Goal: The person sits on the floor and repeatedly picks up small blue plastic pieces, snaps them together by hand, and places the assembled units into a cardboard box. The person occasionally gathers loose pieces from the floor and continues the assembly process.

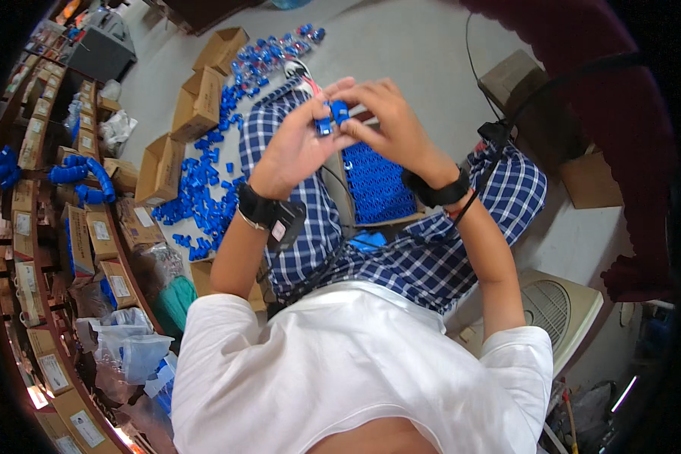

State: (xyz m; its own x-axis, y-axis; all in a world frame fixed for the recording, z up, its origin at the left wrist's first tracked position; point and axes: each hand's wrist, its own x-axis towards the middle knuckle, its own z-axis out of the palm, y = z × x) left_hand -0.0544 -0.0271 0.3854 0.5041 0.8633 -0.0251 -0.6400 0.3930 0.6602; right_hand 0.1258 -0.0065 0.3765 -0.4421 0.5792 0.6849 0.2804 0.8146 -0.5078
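Observation:
My two hands meet above the lap. My left hand (291, 145) holds a short blue plastic pipe fitting (323, 126) between thumb and fingers. With its thumb and fingers, my right hand (396, 125) pinches another blue fitting (340, 113), right beside the first. Whether the two pieces touch or join is too small to tell. Below the hands, between my legs, stands a cardboard box (390, 222) with blue pieces packed in tight rows. Many loose blue fittings (197, 189) lie on the floor to the left.
Open cardboard boxes (159, 168) line the floor at left. Bagged blue and red pieces (272, 57) lie farther off. Shelves with small boxes (34, 291) run along the left. A black cable (499, 163) passes my right arm, and a beige machine with a round grille (556, 310) stands at right.

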